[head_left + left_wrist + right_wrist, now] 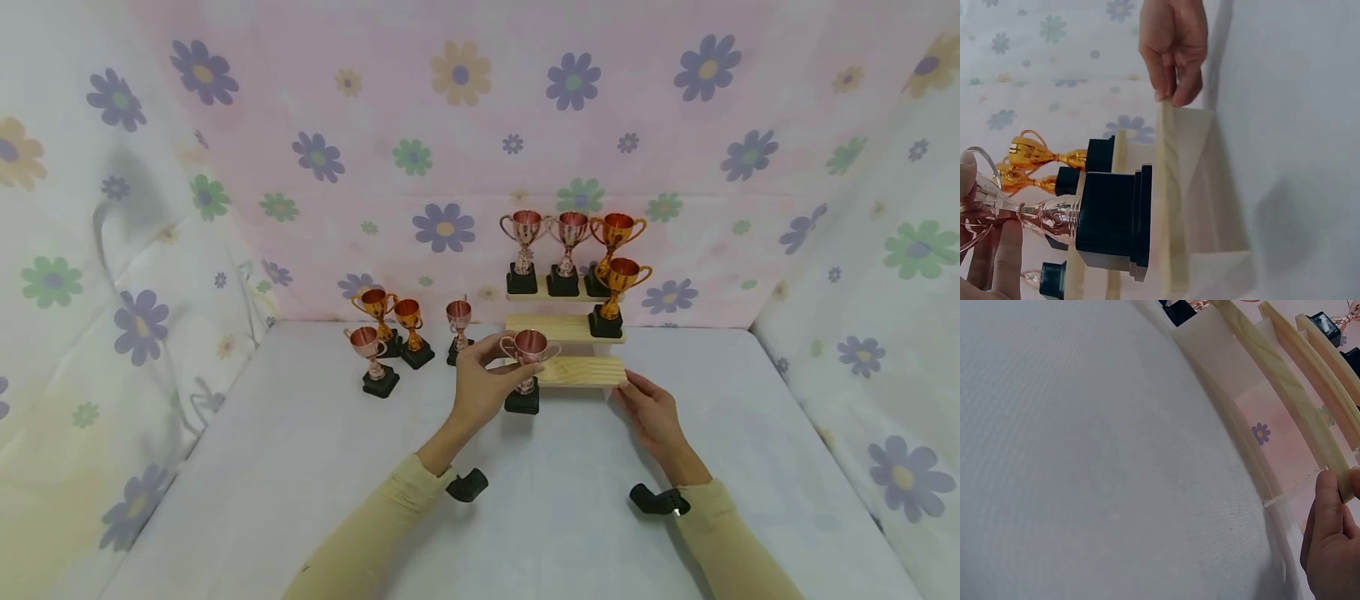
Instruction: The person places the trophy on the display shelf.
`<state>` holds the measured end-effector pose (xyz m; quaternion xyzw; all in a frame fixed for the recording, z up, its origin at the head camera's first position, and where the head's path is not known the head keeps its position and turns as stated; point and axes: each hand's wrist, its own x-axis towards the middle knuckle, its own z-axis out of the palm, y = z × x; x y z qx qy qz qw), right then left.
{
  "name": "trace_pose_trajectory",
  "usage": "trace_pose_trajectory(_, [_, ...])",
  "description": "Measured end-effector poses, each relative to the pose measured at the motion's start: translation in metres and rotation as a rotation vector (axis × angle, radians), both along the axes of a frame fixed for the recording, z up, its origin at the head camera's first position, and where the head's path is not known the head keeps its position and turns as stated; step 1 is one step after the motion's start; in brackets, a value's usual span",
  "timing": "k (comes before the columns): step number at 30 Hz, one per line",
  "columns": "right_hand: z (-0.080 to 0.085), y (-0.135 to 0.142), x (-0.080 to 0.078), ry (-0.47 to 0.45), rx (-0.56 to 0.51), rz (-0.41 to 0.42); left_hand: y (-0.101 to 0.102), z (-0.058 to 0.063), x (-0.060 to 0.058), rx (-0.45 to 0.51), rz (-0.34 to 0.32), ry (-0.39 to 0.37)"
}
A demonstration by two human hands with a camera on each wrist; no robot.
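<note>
My left hand (483,385) holds a small rose-gold trophy (522,398) by its cup, upright, in front of the left end of the bottom shelf. In the left wrist view its black base (1107,219) is apart from the bottom board's edge (1172,206). My right hand (654,415) pinches the right end of that bottom board (581,371), thumb and fingers on its corner. The wooden shelf has three steps. Two rose-gold trophies (522,250) and a gold trophy (617,229) stand on the top step; another gold trophy (609,308) occupies the middle step's right end.
Left of the shelf, two gold trophies (411,329) and a rose-gold trophy (375,367) stand grouped on the white-covered table (300,467). A further rose-gold trophy (458,315) is just behind my left hand. Flower-patterned cloth (330,242) encloses the back and sides.
</note>
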<state>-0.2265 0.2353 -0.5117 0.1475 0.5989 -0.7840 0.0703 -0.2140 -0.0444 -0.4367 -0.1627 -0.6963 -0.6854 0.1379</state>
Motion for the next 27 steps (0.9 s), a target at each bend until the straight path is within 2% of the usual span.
trace_pose_trajectory(6, [0.000,0.001,-0.001,0.018,0.001,0.014,0.020,0.014,-0.019,0.033,0.012,0.031])
trace_pose_trajectory(15, [-0.001,0.002,-0.001,0.023,-0.017,0.008,0.044,0.030,-0.055,0.062,0.014,0.074])
trace_pose_trajectory(19, [-0.002,0.003,-0.001,0.027,-0.029,0.003,0.055,0.034,-0.065,0.069,0.011,0.047])
trace_pose_trajectory(27, [-0.001,0.003,0.000,0.026,-0.033,0.017,0.069,0.034,-0.080,0.040,0.028,0.010])
